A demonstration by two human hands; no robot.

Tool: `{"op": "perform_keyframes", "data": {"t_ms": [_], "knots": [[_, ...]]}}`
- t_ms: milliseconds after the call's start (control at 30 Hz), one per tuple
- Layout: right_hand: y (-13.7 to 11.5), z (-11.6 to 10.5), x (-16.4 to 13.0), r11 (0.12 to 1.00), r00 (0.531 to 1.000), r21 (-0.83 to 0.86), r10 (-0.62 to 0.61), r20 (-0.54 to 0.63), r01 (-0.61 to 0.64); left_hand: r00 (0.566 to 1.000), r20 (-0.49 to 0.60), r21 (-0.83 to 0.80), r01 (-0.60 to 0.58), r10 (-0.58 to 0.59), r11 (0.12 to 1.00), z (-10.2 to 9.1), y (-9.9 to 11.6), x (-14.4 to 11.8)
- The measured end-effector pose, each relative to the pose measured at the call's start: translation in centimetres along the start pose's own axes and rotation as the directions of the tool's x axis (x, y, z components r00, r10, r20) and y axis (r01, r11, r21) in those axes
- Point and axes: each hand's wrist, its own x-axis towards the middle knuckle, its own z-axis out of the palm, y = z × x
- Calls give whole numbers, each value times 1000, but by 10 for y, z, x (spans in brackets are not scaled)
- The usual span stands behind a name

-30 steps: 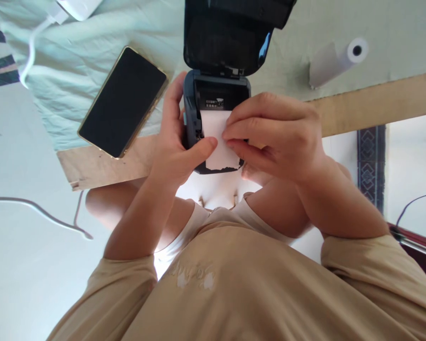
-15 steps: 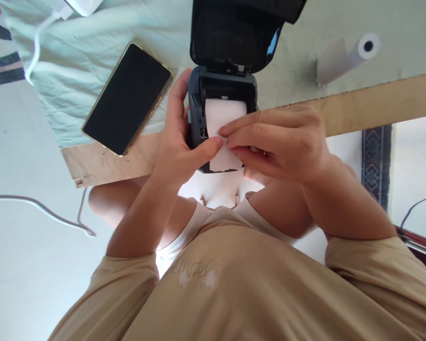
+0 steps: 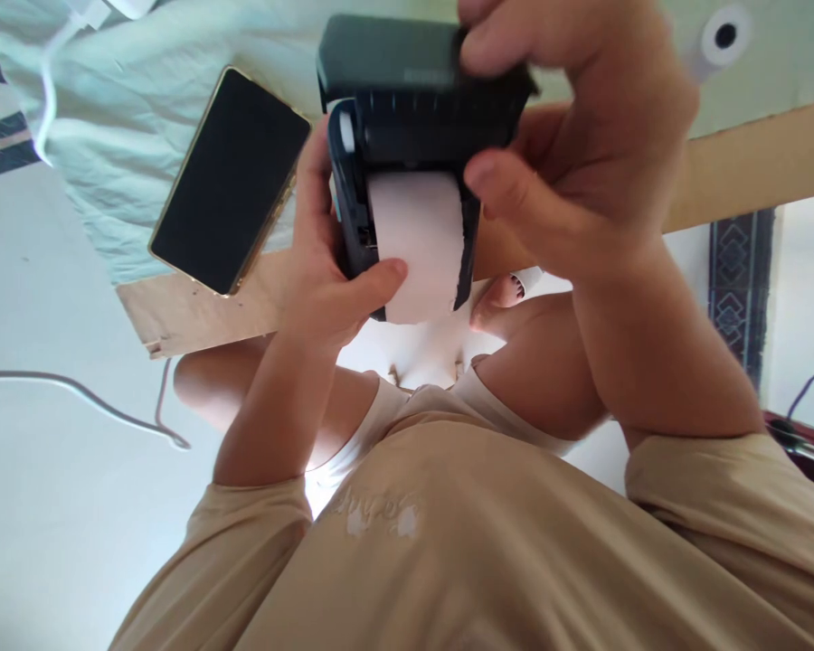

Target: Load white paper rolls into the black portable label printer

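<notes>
Head view, left to right: a smartphone lies on the cloth-covered worktop; the left hand grips the label printer at the worktop edge, thumb pinning the paper strip; the right hand clasps the lid, evidently closing it. Next, seemingly, firm pressure to latch it, paper kept straight.

dark blue printer, white paper; black phone

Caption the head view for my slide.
Left hand grips a small printer, paper hanging out; right hand on its lid.
</notes>
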Motion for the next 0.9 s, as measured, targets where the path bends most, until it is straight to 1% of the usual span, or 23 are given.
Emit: {"op": "perform_keyframes", "data": {"t_ms": [33, 67, 100, 167, 200, 267, 300, 333, 367, 400, 433, 467, 500, 533, 633, 700, 800, 833, 900], "knots": [[0, -4, -1, 994, 993, -15, -107, 50, 108, 1000, 13, -14, 21, -21, 1000, -3, -9, -1], [2, -7, -2, 974, 972, -30, -223, 70, 226, 999, 0, -28, 40, -40, 999, -4, -12, -3], [5, -9, -2, 949, 948, -39, -309, 73, 312, 997, -20, -41, 69, -70, 997, -4, -10, -5], [13, -11, -4, 929, 921, -28, -360, 149, 368, 991, -68, -68, 107, -111, 992, 0, 5, -7], [17, -12, -5, 926, 912, -24, -365, 190, 376, 990, -73, -81, 119, -125, 990, 3, 15, -8], [22, -12, -8, 926, 902, -33, -357, 242, 376, 990, -43, -113, 126, -132, 986, 10, 30, -5], [22, -11, -9, 929, 906, -39, -349, 240, 368, 991, -29, -138, 128, -133, 982, 12, 32, -3], [22, -9, -11, 942, 923, -36, -321, 211, 335, 991, -35, -167, 120, -127, 979, 14, 30, 0], [21, -6, -12, 959, 946, -15, -276, 173, 282, 990, -50, -198, 116, -128, 973, 15, 26, 3], [19, -2, -14, 975, 965, 24, -220, 146, 219, 991, -85, -226, 84, -106, 970, 16, 19, 6], [18, 3, -15, 986, 978, 75, -160, 136, 151, 987, -132, -243, 57, -91, 968, 16, 13, 7], [17, 8, -16, 987, 984, 127, -111, 140, 94, 985, -142, -246, 65, -102, 967, 15, 7, 7], [17, 12, -17, 985, 987, 167, -76, 145, 51, 981, -151, -246, 81, -121, 966, 14, 3, 7], [17, 16, -17, 981, 988, 191, -51, 147, 22, 976, -140, -241, 129, -166, 962, 13, 2, 5], [17, 24, -16, 974, 991, 223, -1, 132, -29, 956, -85, -210, 260, -282, 943, 10, 7, -2], [16, 24, -14, 962, 988, 259, 46, 147, -83, 950, -87, -176, 281, -299, 944, 8, 10, -5], [12, 22, -11, 933, 974, 314, 120, 192, -176, 942, -100, -136, 307, -322, 942, 7, 9, -4], [11, 21, -11, 926, 970, 323, 134, 202, -195, 939, -97, -132, 316, -329, 940, 7, 8, -3], [10, 21, -11, 924, 971, 332, 130, 199, -191, 941, -94, -143, 310, -325, 940, 10, 9, -2]]}}
